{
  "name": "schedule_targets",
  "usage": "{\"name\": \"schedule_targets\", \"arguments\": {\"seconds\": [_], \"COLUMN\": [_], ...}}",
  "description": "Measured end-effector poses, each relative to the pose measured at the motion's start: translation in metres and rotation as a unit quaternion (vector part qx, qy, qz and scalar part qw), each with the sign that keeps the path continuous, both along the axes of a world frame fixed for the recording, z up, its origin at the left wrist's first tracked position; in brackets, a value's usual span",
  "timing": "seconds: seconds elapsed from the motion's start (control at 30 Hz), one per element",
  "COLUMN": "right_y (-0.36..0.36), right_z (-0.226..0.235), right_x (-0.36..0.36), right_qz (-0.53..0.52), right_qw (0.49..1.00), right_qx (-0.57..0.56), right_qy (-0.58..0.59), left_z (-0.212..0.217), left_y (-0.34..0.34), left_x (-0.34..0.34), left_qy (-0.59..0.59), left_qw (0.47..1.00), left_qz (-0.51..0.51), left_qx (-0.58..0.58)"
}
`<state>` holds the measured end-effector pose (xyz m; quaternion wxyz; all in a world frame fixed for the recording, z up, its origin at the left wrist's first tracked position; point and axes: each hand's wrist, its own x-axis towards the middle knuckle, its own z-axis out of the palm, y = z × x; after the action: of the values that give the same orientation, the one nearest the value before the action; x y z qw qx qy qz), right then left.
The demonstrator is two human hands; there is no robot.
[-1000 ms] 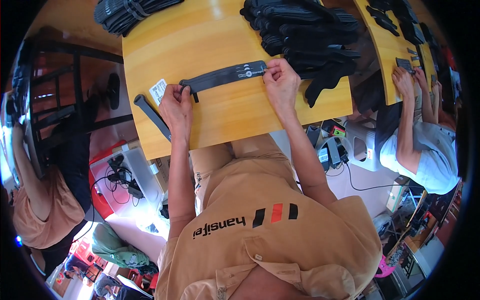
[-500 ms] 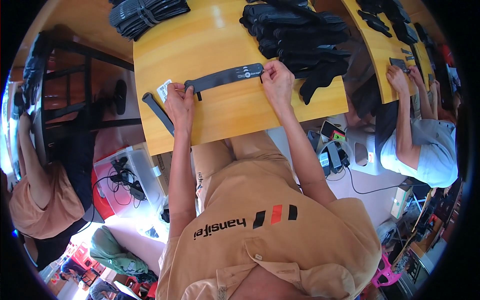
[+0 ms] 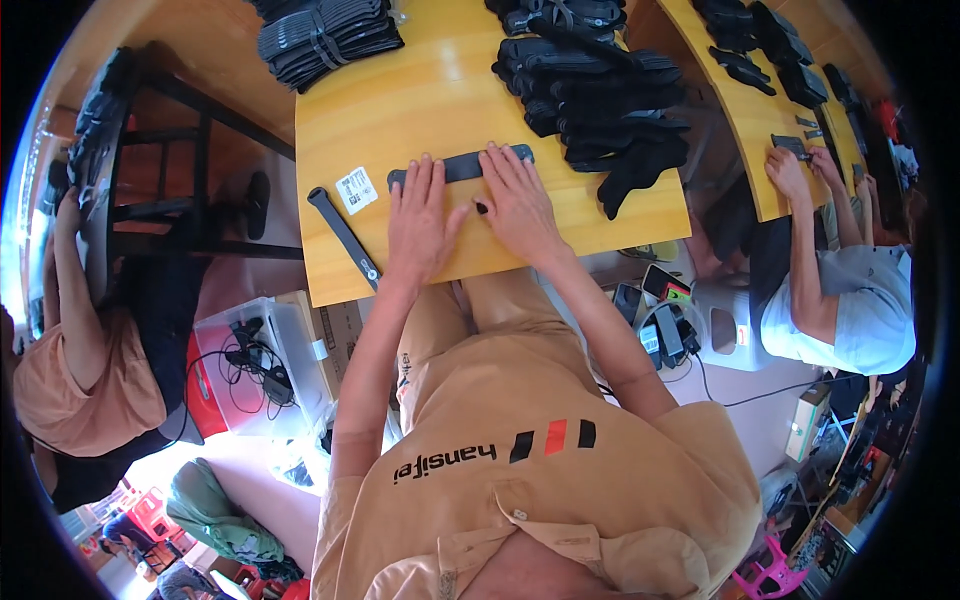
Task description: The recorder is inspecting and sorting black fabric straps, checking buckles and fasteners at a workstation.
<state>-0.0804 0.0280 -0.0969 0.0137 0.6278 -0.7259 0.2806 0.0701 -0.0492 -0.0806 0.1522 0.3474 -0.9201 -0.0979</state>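
A flat black strap (image 3: 463,167) lies crosswise on the yellow wooden table under both my hands. My left hand (image 3: 420,218) presses on its left part, fingers stretched out and together. My right hand (image 3: 522,205) rests flat on its right part, fingers extended. The strap's middle shows between the hands, and my fingers cover much of the rest. By my right thumb is a small dark spot I cannot make out. Left of my left hand are a white printed label (image 3: 355,190) and a second dark strap (image 3: 343,236), lying at a slant toward the near edge.
A bound stack of black straps (image 3: 325,45) sits at the far left of the table (image 3: 440,105). Heaped black fabric pieces (image 3: 600,95) occupy the right side. A co-worker (image 3: 835,290) handles a dark piece at another table. A clear plastic bin (image 3: 265,370) with cables stands below left.
Both hands went from pinching the strap's ends to lying flat on it, closer together. The strap's printed face no longer shows. The white label, formerly by my left fingers, lies uncovered on the table.
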Motion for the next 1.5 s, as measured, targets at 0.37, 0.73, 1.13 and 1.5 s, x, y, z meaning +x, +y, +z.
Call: {"name": "schedule_targets", "arguments": {"seconds": [0.37, 0.73, 1.13, 1.5], "right_y": [0.003, 0.010, 0.023, 0.010], "right_z": [-0.008, -0.009, 0.045, 0.030], "right_x": [-0.006, -0.017, 0.124, 0.136], "right_qz": [0.024, -0.034, 0.176, 0.115], "right_qw": [0.996, 0.995, 0.969, 0.943], "right_qx": [0.077, 0.073, 0.064, 0.083], "right_qy": [0.035, 0.054, -0.159, -0.302], "left_z": [-0.023, -0.017, -0.010, -0.002], "left_y": [-0.008, -0.013, 0.048, 0.091], "left_x": [0.009, 0.031, 0.166, 0.137], "left_qy": [-0.053, 0.040, 0.535, 0.522], "left_qw": [0.998, 0.986, 0.657, 0.558], "left_qz": [-0.030, 0.148, 0.361, 0.259], "left_qx": [-0.001, -0.059, 0.388, 0.591]}}
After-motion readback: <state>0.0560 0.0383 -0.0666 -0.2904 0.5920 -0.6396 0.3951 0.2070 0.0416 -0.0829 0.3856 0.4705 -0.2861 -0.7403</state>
